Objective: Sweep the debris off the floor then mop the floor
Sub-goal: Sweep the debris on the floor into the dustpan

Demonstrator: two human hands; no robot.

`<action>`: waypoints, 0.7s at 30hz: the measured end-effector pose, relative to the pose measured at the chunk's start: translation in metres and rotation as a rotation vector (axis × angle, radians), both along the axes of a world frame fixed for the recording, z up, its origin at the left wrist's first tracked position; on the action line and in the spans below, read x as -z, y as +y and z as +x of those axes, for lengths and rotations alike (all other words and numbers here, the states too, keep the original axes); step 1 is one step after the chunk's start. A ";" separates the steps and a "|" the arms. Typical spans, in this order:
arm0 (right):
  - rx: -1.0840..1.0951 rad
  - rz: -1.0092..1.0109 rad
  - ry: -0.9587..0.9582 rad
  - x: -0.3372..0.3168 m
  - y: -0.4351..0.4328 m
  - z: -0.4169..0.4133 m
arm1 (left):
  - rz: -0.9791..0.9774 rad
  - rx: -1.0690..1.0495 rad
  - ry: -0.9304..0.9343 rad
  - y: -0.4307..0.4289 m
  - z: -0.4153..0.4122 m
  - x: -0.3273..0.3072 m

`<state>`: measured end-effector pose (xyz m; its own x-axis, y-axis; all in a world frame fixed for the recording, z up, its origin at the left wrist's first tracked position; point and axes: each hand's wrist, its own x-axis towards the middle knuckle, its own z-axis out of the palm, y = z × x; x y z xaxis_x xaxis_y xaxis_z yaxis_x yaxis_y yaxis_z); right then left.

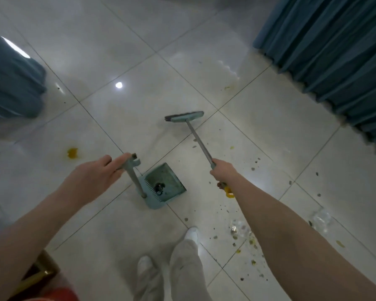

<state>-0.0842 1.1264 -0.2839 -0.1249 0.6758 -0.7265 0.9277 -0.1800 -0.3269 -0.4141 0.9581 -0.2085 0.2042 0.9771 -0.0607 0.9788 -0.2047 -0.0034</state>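
Teal plastic makes both tools look light and stiff, best gripped high on their shafts; the right hand [223, 172] is closed around the broom [197, 135] handle, its head resting on the floor [122, 51] beyond the dustpan [164, 185]; the left hand [93, 177] wraps the dustpan's upright handle; glossy, probably slippery tiles carry scattered debris [243, 233] near the right arm, a yellow spill [72, 153] left, blue curtains [334, 57] beyond.
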 end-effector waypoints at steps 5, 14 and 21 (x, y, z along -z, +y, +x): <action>-0.051 -0.081 -0.058 0.030 -0.015 -0.010 | 0.037 -0.028 -0.071 -0.006 -0.004 0.005; -0.018 -0.122 -0.074 0.028 -0.129 0.003 | 0.000 0.084 0.014 -0.076 -0.016 0.011; -0.052 -0.144 -0.189 -0.007 -0.222 0.020 | -0.084 -0.058 -0.134 -0.141 -0.050 -0.013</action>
<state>-0.0640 0.9047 -0.2768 -0.0098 0.5596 -0.8287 0.9792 -0.1626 -0.1213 -0.4640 0.8171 -0.1954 0.1593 0.9800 -0.1190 0.9796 -0.1419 0.1425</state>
